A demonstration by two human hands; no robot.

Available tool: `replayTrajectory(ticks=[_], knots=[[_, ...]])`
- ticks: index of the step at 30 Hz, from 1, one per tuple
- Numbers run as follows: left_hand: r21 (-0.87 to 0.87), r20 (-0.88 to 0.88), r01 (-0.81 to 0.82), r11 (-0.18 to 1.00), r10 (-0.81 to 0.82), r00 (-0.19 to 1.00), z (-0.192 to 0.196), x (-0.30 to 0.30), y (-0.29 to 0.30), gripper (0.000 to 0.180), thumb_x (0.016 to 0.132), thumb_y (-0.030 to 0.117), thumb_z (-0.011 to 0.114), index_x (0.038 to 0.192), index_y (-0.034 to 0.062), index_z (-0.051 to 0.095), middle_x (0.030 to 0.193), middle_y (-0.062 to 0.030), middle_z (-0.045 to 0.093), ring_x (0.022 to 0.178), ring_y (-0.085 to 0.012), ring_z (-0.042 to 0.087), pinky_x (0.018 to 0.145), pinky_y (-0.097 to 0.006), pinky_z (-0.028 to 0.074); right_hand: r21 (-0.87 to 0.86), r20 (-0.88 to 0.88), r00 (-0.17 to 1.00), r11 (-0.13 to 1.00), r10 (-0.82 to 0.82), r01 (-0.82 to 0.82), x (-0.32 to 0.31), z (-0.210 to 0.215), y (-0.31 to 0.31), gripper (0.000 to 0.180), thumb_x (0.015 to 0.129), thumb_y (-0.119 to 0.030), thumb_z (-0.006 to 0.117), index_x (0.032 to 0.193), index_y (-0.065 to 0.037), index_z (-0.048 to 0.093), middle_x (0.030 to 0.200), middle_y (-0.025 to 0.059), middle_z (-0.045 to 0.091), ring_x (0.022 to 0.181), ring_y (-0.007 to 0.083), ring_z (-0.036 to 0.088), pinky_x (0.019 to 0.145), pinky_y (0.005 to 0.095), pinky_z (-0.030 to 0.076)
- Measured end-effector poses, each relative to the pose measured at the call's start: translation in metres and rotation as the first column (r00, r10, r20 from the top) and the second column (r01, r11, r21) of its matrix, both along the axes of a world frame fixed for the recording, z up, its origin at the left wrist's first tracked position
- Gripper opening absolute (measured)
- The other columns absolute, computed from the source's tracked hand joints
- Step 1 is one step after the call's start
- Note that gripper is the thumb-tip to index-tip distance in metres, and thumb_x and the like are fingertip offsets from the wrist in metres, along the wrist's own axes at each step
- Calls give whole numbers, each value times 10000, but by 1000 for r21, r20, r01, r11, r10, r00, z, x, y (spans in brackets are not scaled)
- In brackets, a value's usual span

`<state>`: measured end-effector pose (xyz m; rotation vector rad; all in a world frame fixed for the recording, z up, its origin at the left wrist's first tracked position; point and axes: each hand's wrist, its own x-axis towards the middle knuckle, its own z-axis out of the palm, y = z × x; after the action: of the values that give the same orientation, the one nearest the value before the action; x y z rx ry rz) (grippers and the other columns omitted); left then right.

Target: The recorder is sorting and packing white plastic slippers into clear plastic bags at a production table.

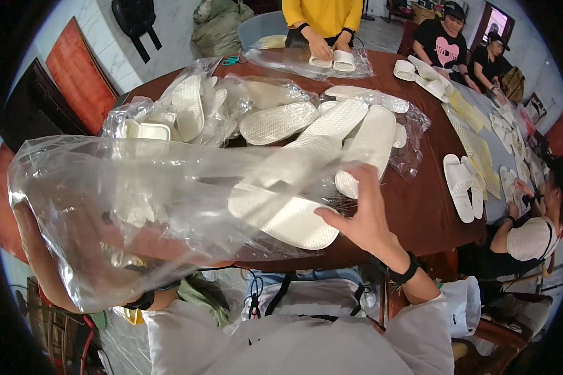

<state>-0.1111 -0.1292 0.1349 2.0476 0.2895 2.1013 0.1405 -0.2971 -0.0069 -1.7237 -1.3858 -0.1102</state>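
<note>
I hold a large clear plastic bag (137,219) spread out in front of me over the near edge of the table. My left hand (28,219) grips its left end and is mostly hidden behind the film. Fingers apart, my right hand (363,219) reaches to the bag's right side, with the thumb against a white slipper (284,219) lying sole-up on the table. I cannot tell whether its fingers pinch the bag's edge. More white slippers (356,134) lie just beyond, partly in clear wrapping.
The round dark-red table (428,212) carries heaps of white slippers in plastic bags (187,109) and a loose pair (463,184). A person in yellow (322,19) works at the far side. Other people (444,44) sit at the right, by yellow sheets (478,150).
</note>
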Motion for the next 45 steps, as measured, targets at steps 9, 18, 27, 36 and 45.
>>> replayTrajectory(ticks=[9,18,27,36,45], knots=[[289,-166,66,955,-18,986,-1,26,-3,826,711,210,774,1434,89,393,1432,-173,441,1229,-323,527,988,-405,486,342,-394,918,934,40,106,0,14,-50,350,750,-23,765,1023,-5,546,1048,97,531,946,182,530,814,281,440],[-87,-192,652,753,-655,731,5,42,10,688,778,195,700,1389,51,419,1372,-187,484,1169,-306,554,993,-394,470,300,-865,499,846,47,441,-20,38,-157,172,929,-124,587,874,-100,426,699,-6,507,517,75,513,434,234,445],[-640,-638,221,736,-670,379,-108,146,-47,743,742,285,817,1333,24,449,1143,-200,584,869,-280,631,814,-342,493,99,-982,190,826,-10,556,9,-22,-238,110,929,-218,634,952,-153,549,785,-47,511,673,48,487,509,193,377],[-738,-579,238,631,-774,256,-209,193,-73,502,803,-23,671,1260,45,475,1043,-162,614,742,-272,654,673,-343,522,-127,-985,19,802,-170,583,41,-147,-312,114,910,-224,665,892,-132,600,787,-29,574,667,93,560,541,272,479],[-635,-653,273,723,-691,310,-196,202,-84,404,816,-68,614,1183,40,484,962,-199,654,841,-380,662,722,-399,526,-214,-243,549,597,-799,774,46,-88,-294,321,835,-125,720,1059,-28,511,878,45,550,740,134,527,654,285,464]])
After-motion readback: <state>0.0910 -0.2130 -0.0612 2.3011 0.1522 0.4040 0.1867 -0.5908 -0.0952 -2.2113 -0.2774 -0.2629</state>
